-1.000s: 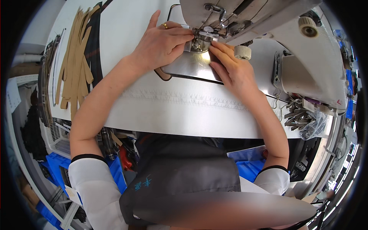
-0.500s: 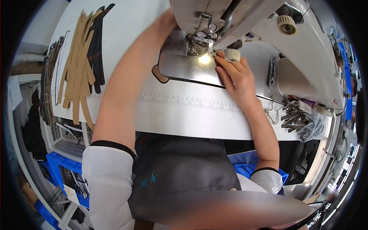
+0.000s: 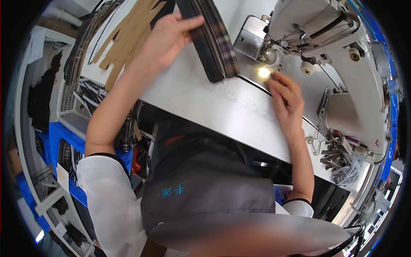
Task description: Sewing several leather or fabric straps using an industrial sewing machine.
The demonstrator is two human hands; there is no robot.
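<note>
My left hand (image 3: 169, 40) grips a long black and plaid fabric strip (image 3: 212, 47) by its left edge, thumb on top. The strip hangs at a slant over the white table, left of the sewing machine (image 3: 338, 21), its lower end blurred by motion. At the steel bed plate's front edge, beside the machine's bright light spot, is my right hand (image 3: 287, 100). Its fingers are curled together, and whatever may be between them is hidden. The presser foot and needle area (image 3: 269, 53) lies up and left of that hand.
Tan strips (image 3: 128, 34) lie on the table's left. Tweezers or snips (image 3: 323, 103) rest by the machine's base. Grey scraps (image 3: 336, 156) and a clear plastic bag (image 3: 349, 171) sit at the right corner. Blue bins (image 3: 55, 141) stand below left.
My left arm has swung back left from behind the machine head, bringing the fabric strip into view. My right hand has drawn slightly away from the needle area. The whole view has turned.
</note>
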